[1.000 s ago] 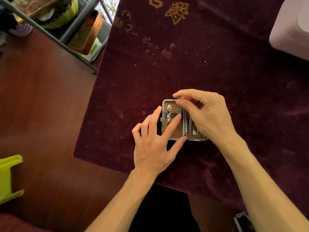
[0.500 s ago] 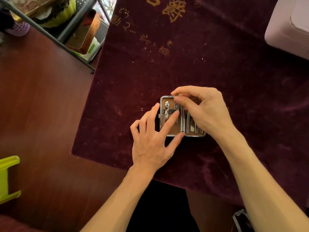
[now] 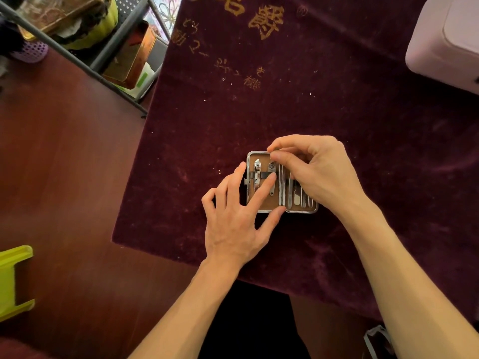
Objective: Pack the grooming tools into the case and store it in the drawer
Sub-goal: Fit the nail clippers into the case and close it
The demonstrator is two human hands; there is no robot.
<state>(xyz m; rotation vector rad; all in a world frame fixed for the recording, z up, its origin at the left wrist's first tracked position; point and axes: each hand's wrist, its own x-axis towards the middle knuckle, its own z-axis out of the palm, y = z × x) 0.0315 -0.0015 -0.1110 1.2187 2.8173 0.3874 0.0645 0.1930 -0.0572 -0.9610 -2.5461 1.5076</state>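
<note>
The case (image 3: 281, 200) lies open and flat on the tabletop (image 3: 337, 99), near its front edge, on a dark purple velvet cloth with gold lettering at the far side. Its brown lining shows in both halves, framed by a metal rim. In the left half two clippers sit side by side under a dark strap: a larger clipper (image 3: 257, 176) toward the outer edge and a smaller clipper (image 3: 271, 177) nearer the hinge. The right half holds several slim metal tools (image 3: 302, 199), their lower ends showing below the right hand (image 3: 321, 174).

The left hand (image 3: 233, 221) rests over the left half with its fingers (image 3: 261, 193) spread; the index tip presses on the strap by the smaller clipper, and the thumb touches the near rim at the hinge. The right hand is curled over the right half, thumb and forefinger pressed together in a pinch at the top rim near the hinge; what they pinch is too small to tell.

A pale pink box (image 3: 445, 40) stands at the far right corner. To the left, off the tabletop, are a metal rack (image 3: 85, 66) and a yellow-green stool (image 3: 15, 281).
</note>
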